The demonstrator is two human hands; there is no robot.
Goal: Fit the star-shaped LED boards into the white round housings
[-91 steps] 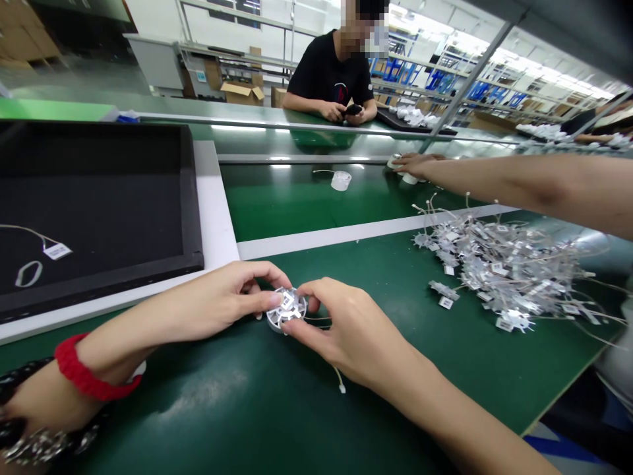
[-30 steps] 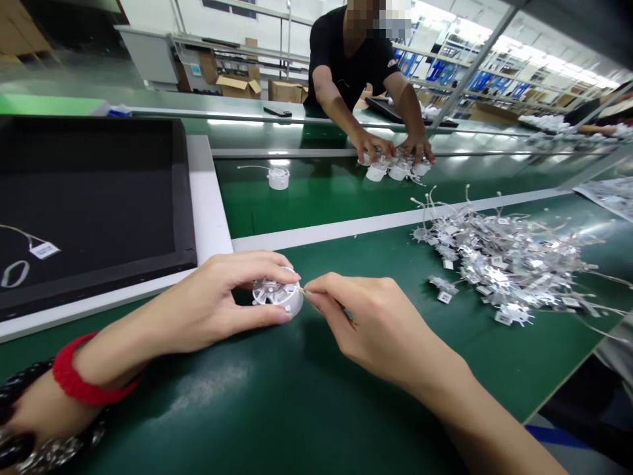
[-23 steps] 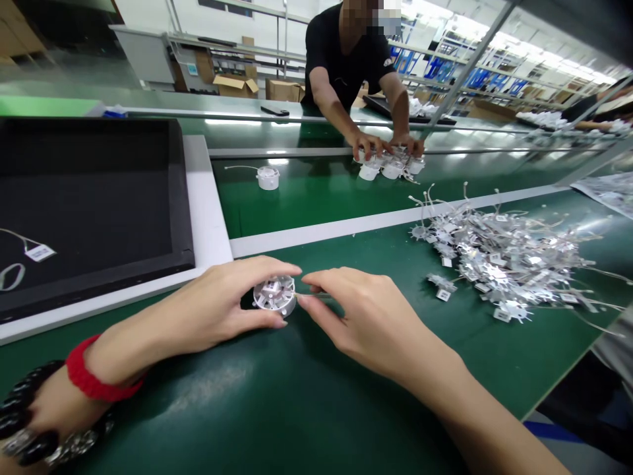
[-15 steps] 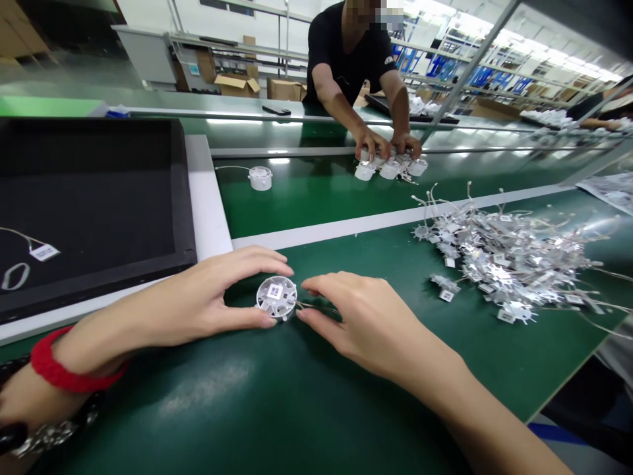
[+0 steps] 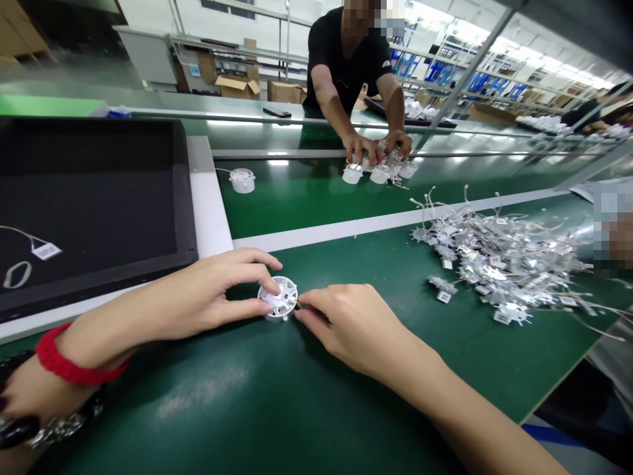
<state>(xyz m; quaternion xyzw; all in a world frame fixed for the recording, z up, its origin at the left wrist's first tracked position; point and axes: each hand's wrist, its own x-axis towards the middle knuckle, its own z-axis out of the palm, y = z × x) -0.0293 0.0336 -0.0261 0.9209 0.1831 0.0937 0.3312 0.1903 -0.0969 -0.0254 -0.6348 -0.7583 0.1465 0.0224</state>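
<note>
A round white plastic housing (image 5: 287, 301) with a spoked silvery insert lies on the green table in front of me. My left hand (image 5: 222, 290) grips it from the left: the thumb is at its near edge and a fingertip presses on the top. At its right side, my right hand (image 5: 346, 316) has thumb and index finger closed around the thin wire (image 5: 299, 305) coming out of the housing. Most of that wire is hidden by the fingers.
On the right lies a heap of silvery star-shaped pieces with wires (image 5: 499, 257). A black tray (image 5: 99, 178) stands at left. Beyond the white strip, one white housing (image 5: 242, 180) sits on the green belt (image 5: 287, 204). A co-worker's hands (image 5: 363, 148) hold several more.
My left finger has come down onto the housing's top, where a white label showed before. My right fingers have closed up beside it. The housings across from me have shifted left.
</note>
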